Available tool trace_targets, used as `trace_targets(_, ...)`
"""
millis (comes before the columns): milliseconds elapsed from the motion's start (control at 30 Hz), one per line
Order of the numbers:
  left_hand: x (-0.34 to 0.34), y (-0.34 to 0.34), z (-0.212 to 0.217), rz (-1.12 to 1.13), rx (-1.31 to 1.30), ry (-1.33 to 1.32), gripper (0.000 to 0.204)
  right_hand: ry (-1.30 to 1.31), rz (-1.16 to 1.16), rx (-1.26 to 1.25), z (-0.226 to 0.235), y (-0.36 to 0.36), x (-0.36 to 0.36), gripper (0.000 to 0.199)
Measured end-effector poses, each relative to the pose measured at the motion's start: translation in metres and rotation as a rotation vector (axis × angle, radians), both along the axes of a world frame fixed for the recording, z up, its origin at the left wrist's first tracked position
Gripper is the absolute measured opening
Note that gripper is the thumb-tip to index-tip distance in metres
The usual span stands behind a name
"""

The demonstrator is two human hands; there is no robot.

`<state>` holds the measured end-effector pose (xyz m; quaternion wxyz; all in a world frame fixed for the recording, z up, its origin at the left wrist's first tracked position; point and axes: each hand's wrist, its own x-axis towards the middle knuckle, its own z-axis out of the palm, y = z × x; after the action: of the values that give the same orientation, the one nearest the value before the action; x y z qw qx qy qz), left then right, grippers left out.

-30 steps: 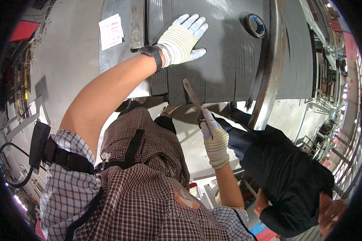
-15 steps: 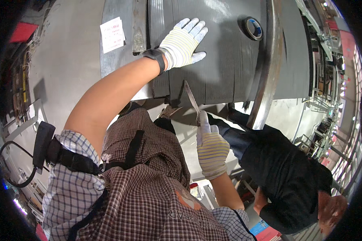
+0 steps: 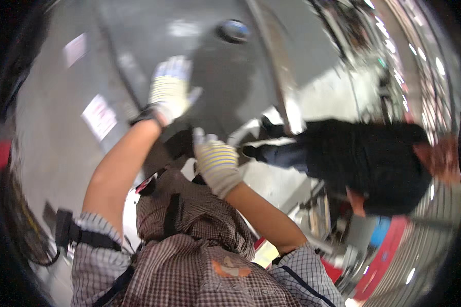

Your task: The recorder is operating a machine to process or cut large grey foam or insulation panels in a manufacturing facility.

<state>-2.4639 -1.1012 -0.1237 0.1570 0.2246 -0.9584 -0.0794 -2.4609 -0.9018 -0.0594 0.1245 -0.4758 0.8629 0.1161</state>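
Observation:
My left hand [image 3: 171, 89], in a white glove with yellow stripes, lies flat with fingers stretched out on a dark grey sheet [image 3: 220, 87]. Near the sheet's front edge, my right hand [image 3: 217, 162], gloved alike, is closed with the index finger pointing forward. It holds a knife whose narrow, worn blade shows plainly in the earlier picture; motion blur hides the blade now. On the sheet's far part rests a dark roll of tape [image 3: 234, 31] with a blue inside.
A long metal bar [image 3: 277, 66] crosses the sheet on the right. Two printed papers, one nearer [image 3: 100, 117] and one farther [image 3: 76, 49], lie at the left. Another person in black [image 3: 363, 153] is close by on the right.
The whole view has swung, shifting the sheet, bar and tape leftward and blurring them. My right hand has come nearer my left hand, which stays flat on the sheet.

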Motion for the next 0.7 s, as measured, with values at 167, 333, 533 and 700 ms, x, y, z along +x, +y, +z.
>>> trace_targets(167, -0.003, -0.01, 0.002, 0.02, -0.079, -0.017, 0.072, 0.1, -0.074, -0.123, -0.013, -0.009, 0.019, 0.042)
trace_targets(333, -0.006, -0.002, -0.002, -0.001, -0.078, -0.001, 0.079, 0.088, -0.141, -0.084, -0.003, -0.004, 0.02, 0.045)
trace_targets(533, 0.014, -0.013, -0.017, 0.022, -0.058, -0.076, 0.084, 0.013, -0.005, -0.129, -0.023, 0.006, 0.021, 0.051)
trace_targets(700, 0.008, -0.003, 0.003, 0.018, -0.081, -0.061, 0.079, 0.015, 0.03, -0.237, -0.01, 0.003, 0.012, 0.028)
